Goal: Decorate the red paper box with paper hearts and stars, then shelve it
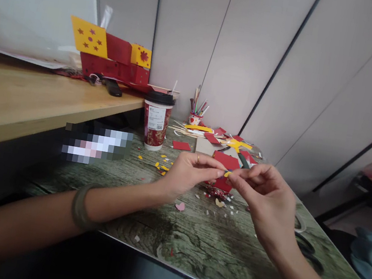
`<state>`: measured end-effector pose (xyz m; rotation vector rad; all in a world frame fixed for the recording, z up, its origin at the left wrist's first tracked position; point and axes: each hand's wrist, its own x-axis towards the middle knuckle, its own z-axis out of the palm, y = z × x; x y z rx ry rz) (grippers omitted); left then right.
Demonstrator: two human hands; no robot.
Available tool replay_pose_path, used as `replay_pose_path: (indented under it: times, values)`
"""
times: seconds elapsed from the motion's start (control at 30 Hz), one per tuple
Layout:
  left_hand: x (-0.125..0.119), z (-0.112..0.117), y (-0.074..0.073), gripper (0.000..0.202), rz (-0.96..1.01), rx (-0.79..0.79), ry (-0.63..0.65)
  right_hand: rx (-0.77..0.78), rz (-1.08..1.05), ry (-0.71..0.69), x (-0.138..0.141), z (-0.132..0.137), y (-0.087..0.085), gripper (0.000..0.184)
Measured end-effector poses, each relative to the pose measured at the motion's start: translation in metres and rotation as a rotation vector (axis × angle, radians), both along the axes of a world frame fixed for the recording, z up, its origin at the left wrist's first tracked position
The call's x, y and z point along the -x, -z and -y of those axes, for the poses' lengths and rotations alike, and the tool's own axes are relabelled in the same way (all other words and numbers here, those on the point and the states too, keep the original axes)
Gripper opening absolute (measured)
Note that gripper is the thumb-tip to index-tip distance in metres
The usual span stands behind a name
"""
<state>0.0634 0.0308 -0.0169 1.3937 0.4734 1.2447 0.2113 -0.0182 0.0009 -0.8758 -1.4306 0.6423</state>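
Over the table, my left hand (187, 173) pinches with thumb and forefinger toward a small yellow paper piece (227, 174). My right hand (268, 201) grips the same piece from the other side, so the fingertips nearly meet. Behind the fingers is a red paper piece (223, 159), with red-and-white shreds (218, 193) below it. A pink paper heart (180, 206) and a cream paper cutout (219, 203) lie on the tabletop below the hands. Small yellow paper bits (157, 165) are scattered left of my left hand.
A lidded paper cup (156, 122) with a straw stands at the left. A pen holder (195, 119) is at the back, near paper scraps and thin sticks. Black-handled scissors (309, 255) lie partly hidden by my right arm. Red and yellow boxes (118, 49) sit on a wooden shelf (36, 95).
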Motion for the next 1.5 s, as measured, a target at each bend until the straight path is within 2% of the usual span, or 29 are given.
replay_pose_path:
  times: [0.3, 0.5, 1.2, 1.5]
  values:
    - [0.003, -0.0032, 0.0005, 0.009, -0.03, -0.024, 0.045, 0.009, 0.051, 0.037, -0.0003, 0.004, -0.0043, 0.027]
    - [0.0041, -0.0038, -0.0002, 0.01, -0.027, -0.002, 0.078, 0.025, 0.06, 0.005, -0.0015, 0.0044, -0.0042, 0.026]
    - [0.0062, -0.0044, -0.0001, 0.01, -0.059, -0.054, 0.069, 0.024, 0.078, 0.032, -0.0012, 0.0052, -0.0071, 0.026]
    - [0.0069, -0.0032, -0.0031, 0.008, -0.054, -0.111, 0.083, 0.099, 0.07, -0.028, -0.0048, 0.0041, -0.0091, 0.024]
